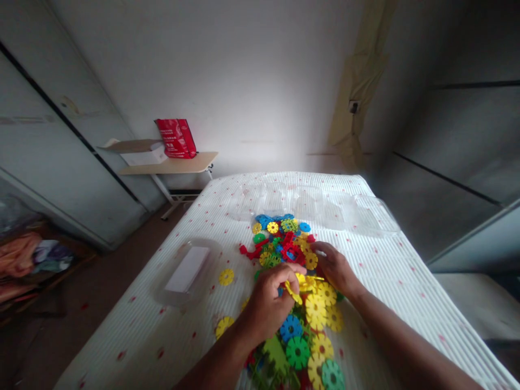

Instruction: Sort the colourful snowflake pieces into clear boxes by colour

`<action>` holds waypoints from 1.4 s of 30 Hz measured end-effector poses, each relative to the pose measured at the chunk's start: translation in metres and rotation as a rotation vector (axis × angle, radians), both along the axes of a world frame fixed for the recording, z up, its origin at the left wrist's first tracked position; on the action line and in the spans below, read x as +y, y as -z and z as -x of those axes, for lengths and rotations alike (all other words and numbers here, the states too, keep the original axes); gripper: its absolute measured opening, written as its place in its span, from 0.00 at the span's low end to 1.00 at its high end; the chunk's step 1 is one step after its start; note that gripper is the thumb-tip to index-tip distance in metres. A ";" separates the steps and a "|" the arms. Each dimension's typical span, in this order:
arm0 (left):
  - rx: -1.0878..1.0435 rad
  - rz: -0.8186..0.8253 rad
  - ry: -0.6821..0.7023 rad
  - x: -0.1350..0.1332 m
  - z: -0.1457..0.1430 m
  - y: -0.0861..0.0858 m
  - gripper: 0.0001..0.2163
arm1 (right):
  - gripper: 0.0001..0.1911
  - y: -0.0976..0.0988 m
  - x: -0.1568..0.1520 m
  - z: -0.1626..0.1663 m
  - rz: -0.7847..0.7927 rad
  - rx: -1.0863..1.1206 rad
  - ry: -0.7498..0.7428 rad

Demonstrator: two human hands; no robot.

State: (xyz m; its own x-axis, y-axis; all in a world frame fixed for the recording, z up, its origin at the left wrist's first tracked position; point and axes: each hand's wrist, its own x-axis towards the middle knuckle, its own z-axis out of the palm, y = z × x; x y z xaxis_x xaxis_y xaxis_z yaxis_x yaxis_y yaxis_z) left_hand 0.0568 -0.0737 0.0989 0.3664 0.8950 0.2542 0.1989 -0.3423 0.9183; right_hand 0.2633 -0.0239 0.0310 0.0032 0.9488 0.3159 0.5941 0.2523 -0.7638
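My left hand (270, 300) is closed, its thumb and fingers pinching a yellow snowflake disc (293, 293) above the pile. More yellow discs (316, 311) lie just beyond and below its fingertips. My right hand (335, 266) reaches into the right side of the pile, fingers bent and parted, beside another yellow disc (311, 261); its fingertips are partly hidden. The heap mixes a blue disc (291, 328), a green disc (298, 352) and red connector pieces (290, 250). Two yellow discs lie apart on the left, one of them fully visible (226, 277).
A clear divided plastic tray (337, 214) spans the far part of the cloth-covered table (406, 303). At left sits a clear container (162, 295) with a white rectangular thing (188, 269). Behind, a side table (203, 161) bears a red bag (176, 138) and a box (144, 156).
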 end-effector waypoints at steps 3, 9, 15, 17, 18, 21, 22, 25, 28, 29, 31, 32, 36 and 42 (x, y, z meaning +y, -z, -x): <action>-0.048 0.033 0.092 -0.009 0.005 -0.002 0.11 | 0.13 0.000 0.002 -0.002 -0.032 -0.027 -0.018; -0.112 -0.003 0.009 0.016 0.019 0.004 0.10 | 0.14 -0.011 0.010 -0.001 -0.169 -0.182 -0.016; 0.354 -0.044 -0.459 0.102 0.029 0.033 0.11 | 0.16 -0.028 0.041 0.018 -0.180 -0.440 -0.028; 0.545 -0.023 -0.524 0.121 0.026 0.041 0.12 | 0.16 -0.032 0.055 0.029 -0.097 -0.561 -0.053; 0.613 -0.020 -0.547 0.127 0.024 0.043 0.13 | 0.17 -0.034 0.062 0.036 -0.048 -0.620 -0.057; 0.741 -0.001 -0.600 0.135 0.015 0.045 0.16 | 0.17 -0.037 0.078 0.056 0.102 -0.743 -0.035; 0.772 0.010 -0.614 0.136 0.012 0.045 0.17 | 0.17 -0.038 0.082 0.062 0.145 -0.762 -0.017; 0.853 0.032 -0.638 0.139 0.005 0.044 0.19 | 0.21 -0.039 0.089 0.077 0.226 -0.787 0.037; 0.915 0.055 -0.658 0.143 0.000 0.043 0.21 | 0.27 -0.037 0.094 0.084 0.271 -0.793 0.056; 0.927 0.058 -0.664 0.145 -0.001 0.044 0.22 | 0.29 -0.037 0.096 0.085 0.280 -0.789 0.059; 0.936 0.053 -0.674 0.149 -0.003 0.046 0.23 | 0.31 -0.035 0.101 0.086 0.295 -0.781 0.069; 0.935 0.049 -0.677 0.151 -0.004 0.047 0.23 | 0.32 -0.034 0.104 0.086 0.305 -0.779 0.068; 0.930 0.062 -0.691 0.158 -0.005 0.050 0.23 | 0.33 -0.034 0.115 0.087 0.393 -0.791 0.051; 0.924 0.094 -0.681 0.164 -0.003 0.051 0.22 | 0.33 -0.035 0.116 0.087 0.393 -0.796 0.014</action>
State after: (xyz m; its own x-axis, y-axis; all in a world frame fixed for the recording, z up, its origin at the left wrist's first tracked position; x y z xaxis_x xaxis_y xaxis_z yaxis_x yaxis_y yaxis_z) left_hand 0.0601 0.0900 0.0483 -0.1884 0.9801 0.0623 0.9267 0.1564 0.3416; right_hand 0.1765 0.0922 0.0658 -0.0659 0.9907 -0.1190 0.9872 0.0474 -0.1523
